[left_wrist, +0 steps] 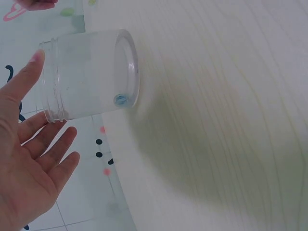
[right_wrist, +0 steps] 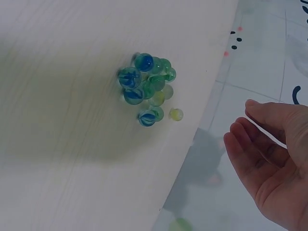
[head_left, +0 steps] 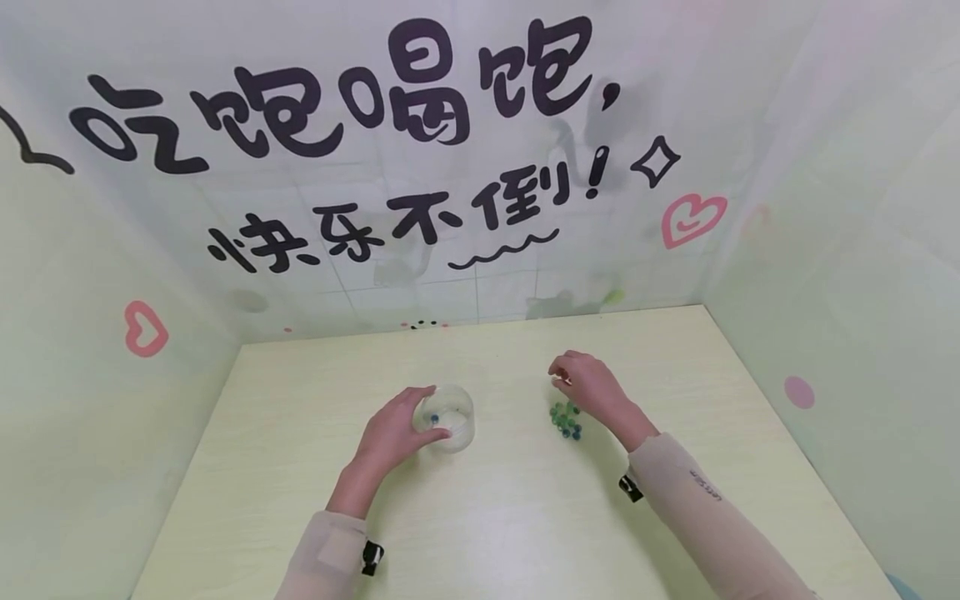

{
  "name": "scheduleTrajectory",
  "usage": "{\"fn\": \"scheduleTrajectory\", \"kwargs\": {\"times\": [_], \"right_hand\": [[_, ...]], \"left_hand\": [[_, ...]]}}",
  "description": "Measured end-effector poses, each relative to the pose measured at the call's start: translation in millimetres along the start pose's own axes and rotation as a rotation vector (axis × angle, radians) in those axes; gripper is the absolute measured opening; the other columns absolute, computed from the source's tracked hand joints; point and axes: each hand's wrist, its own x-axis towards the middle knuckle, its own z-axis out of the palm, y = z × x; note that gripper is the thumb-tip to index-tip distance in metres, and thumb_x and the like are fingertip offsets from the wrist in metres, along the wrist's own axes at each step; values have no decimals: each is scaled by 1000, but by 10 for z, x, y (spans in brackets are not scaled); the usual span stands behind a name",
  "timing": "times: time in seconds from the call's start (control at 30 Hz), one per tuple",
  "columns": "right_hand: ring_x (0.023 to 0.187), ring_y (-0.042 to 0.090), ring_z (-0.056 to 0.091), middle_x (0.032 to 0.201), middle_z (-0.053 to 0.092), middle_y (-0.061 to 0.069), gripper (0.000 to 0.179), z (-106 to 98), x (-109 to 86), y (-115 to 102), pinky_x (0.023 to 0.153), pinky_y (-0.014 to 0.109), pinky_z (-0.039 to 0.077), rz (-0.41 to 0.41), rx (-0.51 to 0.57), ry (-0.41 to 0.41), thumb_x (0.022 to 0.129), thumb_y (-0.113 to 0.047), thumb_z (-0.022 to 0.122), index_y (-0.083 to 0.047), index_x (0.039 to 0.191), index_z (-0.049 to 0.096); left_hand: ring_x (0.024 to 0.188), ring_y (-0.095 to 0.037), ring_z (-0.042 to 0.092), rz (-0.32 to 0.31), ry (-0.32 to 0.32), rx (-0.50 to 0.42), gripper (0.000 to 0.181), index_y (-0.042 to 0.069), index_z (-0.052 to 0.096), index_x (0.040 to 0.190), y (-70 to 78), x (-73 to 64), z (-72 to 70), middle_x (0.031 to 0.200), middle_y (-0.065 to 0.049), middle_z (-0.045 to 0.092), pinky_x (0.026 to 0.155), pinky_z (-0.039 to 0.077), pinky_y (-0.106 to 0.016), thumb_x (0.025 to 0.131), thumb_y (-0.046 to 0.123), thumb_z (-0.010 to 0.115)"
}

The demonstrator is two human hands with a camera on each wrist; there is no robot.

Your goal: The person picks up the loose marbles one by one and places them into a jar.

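A clear plastic jar point(head_left: 462, 433) stands upright on the table with its mouth up. My left hand point(head_left: 392, 432) grips it near the rim between thumb and index finger, while the other fingers spread away from its side, as the left wrist view shows. One blue marble point(left_wrist: 121, 99) lies at the bottom inside the jar. To the right, a cluster of green, blue and yellowish glass marbles point(right_wrist: 153, 83) sits on the table. Just above that cluster hovers my right hand point(head_left: 594, 385), its fingers loosely bent and the thumb apart from them. Nothing shows between them.
The pale wood-grain table point(head_left: 495, 533) meets a white wall point(head_left: 495, 292) with black lettering behind it. Side walls point(head_left: 847, 333) rise at left and right. In the right wrist view, one small yellow marble point(right_wrist: 176, 114) lies slightly off from the cluster.
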Motion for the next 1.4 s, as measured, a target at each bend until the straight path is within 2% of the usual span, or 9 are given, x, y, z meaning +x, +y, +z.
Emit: {"fn": "scheduleTrajectory", "kwargs": {"times": [0.7,1.1,1.4], "right_hand": [[84,20,68,92,70,7,14,152,-39,216,76,34,60,52,20,-19,86,-7,75,-5,99,73],[84,21,68,93,70,9,16,251,21,297,77,36,59,77,23,-44,86,-6,74,-3,102,72],[88,22,67,97,69,10,20,335,93,328,80,36,59,132,45,-81,88,-7,73,-2,108,70]], "left_hand": [[132,-34,54,-13,-2,-11,78,13,52,144,-24,-3,20,143,-11,57,103,50,-53,80,47,81],[131,-34,55,-2,-1,-9,78,12,52,144,-9,3,4,143,-11,57,103,51,-53,80,47,81],[132,-34,54,-11,-10,-18,79,12,51,144,6,-9,-4,144,-12,56,104,50,-53,80,46,81]]}}
